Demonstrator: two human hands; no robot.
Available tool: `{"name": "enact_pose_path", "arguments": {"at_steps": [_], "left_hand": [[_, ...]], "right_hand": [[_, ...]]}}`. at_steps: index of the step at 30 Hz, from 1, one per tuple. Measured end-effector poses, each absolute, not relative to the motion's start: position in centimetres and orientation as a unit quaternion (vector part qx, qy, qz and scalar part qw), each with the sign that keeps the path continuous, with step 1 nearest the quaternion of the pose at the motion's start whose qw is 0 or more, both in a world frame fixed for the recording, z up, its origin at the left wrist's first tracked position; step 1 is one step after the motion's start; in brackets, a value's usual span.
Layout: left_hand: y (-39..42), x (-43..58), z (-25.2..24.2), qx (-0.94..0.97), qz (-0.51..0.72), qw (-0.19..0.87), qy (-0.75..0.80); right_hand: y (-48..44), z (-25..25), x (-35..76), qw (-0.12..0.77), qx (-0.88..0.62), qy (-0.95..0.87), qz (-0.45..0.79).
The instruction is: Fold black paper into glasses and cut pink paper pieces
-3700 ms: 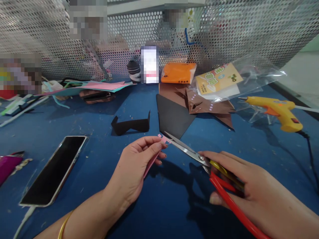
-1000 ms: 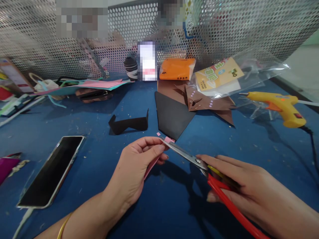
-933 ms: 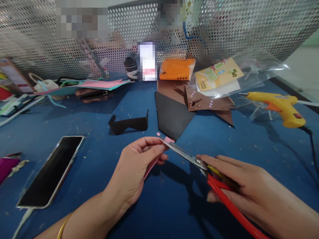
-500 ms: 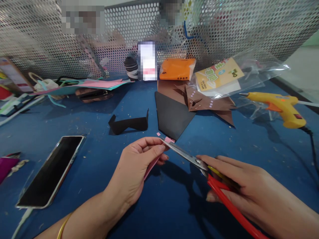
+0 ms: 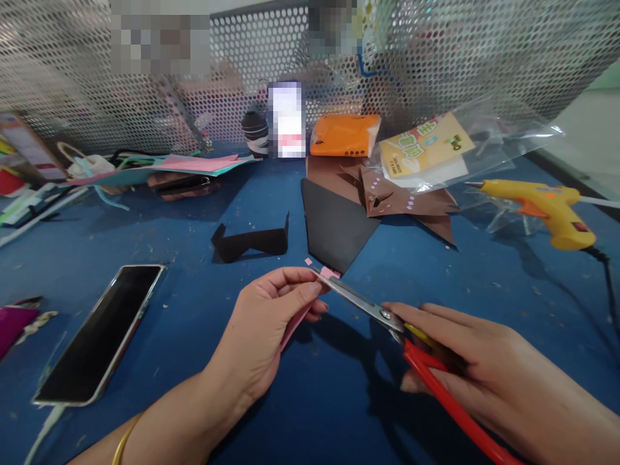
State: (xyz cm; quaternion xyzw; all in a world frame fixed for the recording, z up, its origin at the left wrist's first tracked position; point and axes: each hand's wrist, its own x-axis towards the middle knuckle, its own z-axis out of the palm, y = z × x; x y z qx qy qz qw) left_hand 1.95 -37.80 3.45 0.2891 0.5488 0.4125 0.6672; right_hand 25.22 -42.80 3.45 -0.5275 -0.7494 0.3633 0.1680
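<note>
My left hand (image 5: 271,323) pinches a strip of pink paper (image 5: 294,328) between thumb and fingers; most of the strip is hidden by the palm. My right hand (image 5: 465,361) is closed around the red handles of a pair of scissors (image 5: 361,306). The blades point left, and their tips lie at my left fingertips. Whether the blades touch the paper there is hard to see. Just beyond the tips, small pink paper scraps (image 5: 309,261) lie on the blue table (image 5: 203,336). A black paper piece shaped like glasses (image 5: 252,244) stands beyond my left hand.
Black paper (image 5: 336,223) and folded brown paper (image 5: 411,200) lie ahead. A yellow glue gun (image 5: 537,200) rests at the right, its cord trailing down. One phone (image 5: 101,336) lies at the left, plugged in. An orange packet (image 5: 345,134) sits before the perforated metal screen (image 5: 252,58).
</note>
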Motion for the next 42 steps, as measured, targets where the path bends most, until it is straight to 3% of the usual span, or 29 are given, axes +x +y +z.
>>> {"name": "enact_pose_path", "arguments": {"at_steps": [13,20,28,42], "left_hand": [[-37.8,1.9,3.3,0.304,0.404,0.66,0.555],[-37.7,1.8,3.5,0.298,0.407,0.661,0.555],[-37.7,1.9,3.6,0.281,0.43,0.672,0.534],[-37.6,1.7,3.5,0.273,0.438,0.655,0.552]], "right_hand": [[-42.9,3.3,25.3,0.172,-0.533,-0.739,0.375],[-42.6,4.1,25.1,0.233,-0.585,-0.694,0.351],[-43.0,3.4,25.2,0.211,-0.592,-0.68,0.377],[-42.8,3.3,25.5,0.199,-0.592,-0.712,0.321]]}}
